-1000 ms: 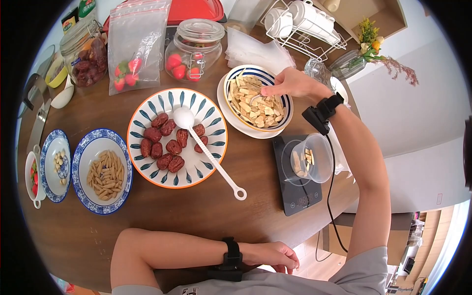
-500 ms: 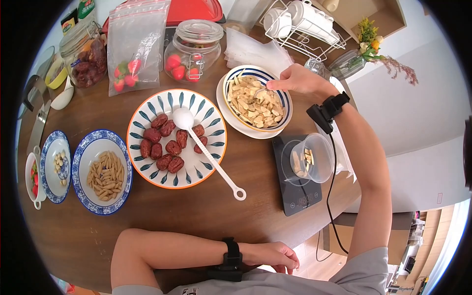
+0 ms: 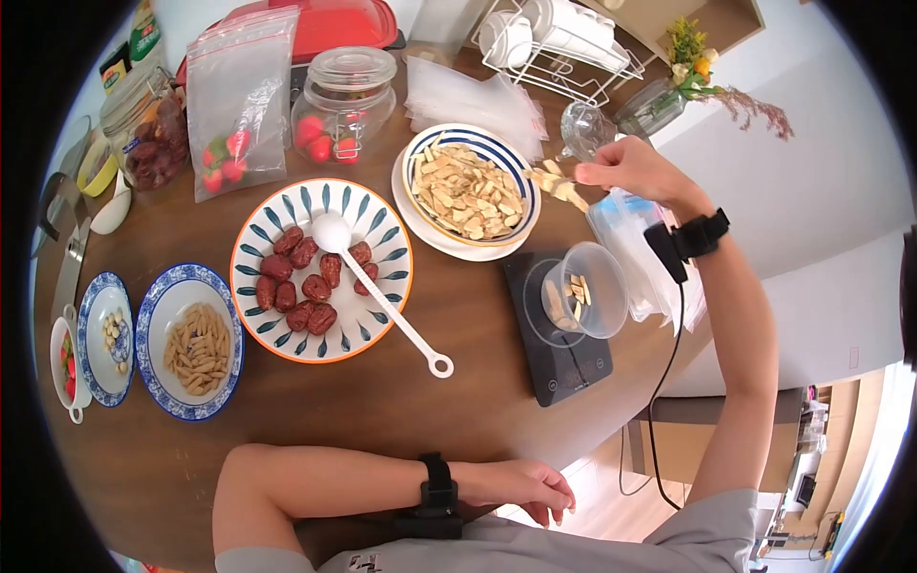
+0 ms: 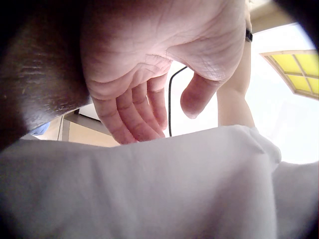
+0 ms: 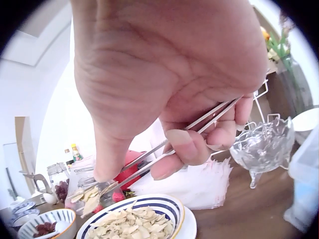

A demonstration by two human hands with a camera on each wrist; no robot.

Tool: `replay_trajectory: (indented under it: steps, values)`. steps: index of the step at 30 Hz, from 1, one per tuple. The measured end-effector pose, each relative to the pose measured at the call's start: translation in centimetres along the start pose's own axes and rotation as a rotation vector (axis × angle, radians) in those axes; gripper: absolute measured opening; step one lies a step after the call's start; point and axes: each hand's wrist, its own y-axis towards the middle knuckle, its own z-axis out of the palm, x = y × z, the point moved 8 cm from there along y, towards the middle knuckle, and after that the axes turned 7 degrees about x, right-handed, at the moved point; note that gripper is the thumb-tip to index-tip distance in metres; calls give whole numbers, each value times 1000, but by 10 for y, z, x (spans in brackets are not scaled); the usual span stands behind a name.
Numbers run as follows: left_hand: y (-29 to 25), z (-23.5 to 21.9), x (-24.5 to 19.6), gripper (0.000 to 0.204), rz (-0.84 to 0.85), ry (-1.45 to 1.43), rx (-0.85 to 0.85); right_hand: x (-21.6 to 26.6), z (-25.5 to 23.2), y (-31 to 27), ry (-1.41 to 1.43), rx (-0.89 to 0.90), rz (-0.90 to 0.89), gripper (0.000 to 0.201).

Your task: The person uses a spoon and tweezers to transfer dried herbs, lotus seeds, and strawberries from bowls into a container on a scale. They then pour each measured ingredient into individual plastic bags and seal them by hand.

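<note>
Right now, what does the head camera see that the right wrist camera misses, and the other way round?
Only the head view shows the bare left hand and the flat black rectangular scale.

Only the right wrist view shows the palm side of the right hand, and it alone plainly shows the slim silver metal tweezers which that hand grips.

Both show the right hand, the white bowl with blue rings, its pale dried slices and the clear glass bowl.

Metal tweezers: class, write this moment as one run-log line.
right hand: grips metal tweezers; tweezers: hold pale dried slices; left hand: holds nothing; clear tub: on digital scale
</note>
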Motion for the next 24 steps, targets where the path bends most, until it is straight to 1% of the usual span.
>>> replay_trajectory:
  steps: [1, 2, 3, 5, 8, 10, 13, 14, 15, 17, 18, 20, 21, 23, 24]
  values:
    - [-1, -1, -2, 35, 20, 2, -21, -5, -5, -13, -7, -27, 17, 60]
    - [-1, -2, -4, 35, 41, 4, -42, -7, -7, -26, -13, -8, 15, 55]
    - [0, -2, -3, 35, 34, 6, -36, -16, -6, -37, -11, -12, 22, 55]
    - [1, -3, 0, 32, 10, -17, -30, -36, -1, -57, 108, -14, 28, 53]
    - [3, -3, 0, 31, 23, -15, -20, -50, 7, -86, 82, -21, 102, 52]
    - [1, -2, -1, 31, 11, -18, -22, -55, 13, -99, 74, -39, 154, 52]
    - [1, -2, -1, 31, -4, -17, -30, -60, 29, -107, 74, -50, 161, 49]
    - [1, -3, 0, 30, -7, -13, -36, -51, 30, -112, -75, -76, 186, 50]
    - [2, -3, 0, 30, -6, -14, -37, -50, 31, -115, -75, -74, 185, 50]
    - [3, -4, 1, 30, 8, -29, -29, -19, 24, -121, -583, -255, -76, 53]
    - [3, -5, 1, 30, 12, -31, -31, -17, 21, -121, -583, -253, -80, 53]
    - [3, -4, 1, 29, 16, -24, -14, -20, 4, -120, -538, -272, 40, 57]
    - [3, -5, 1, 29, 21, -25, -17, -16, -1, -116, -540, -270, 34, 57]
    - [4, -6, 1, 28, 33, -16, -21, -16, -20, -109, -381, -349, 96, 57]
    - [4, -5, 1, 28, 36, -15, -23, -16, -25, -100, -341, -336, 158, 61]
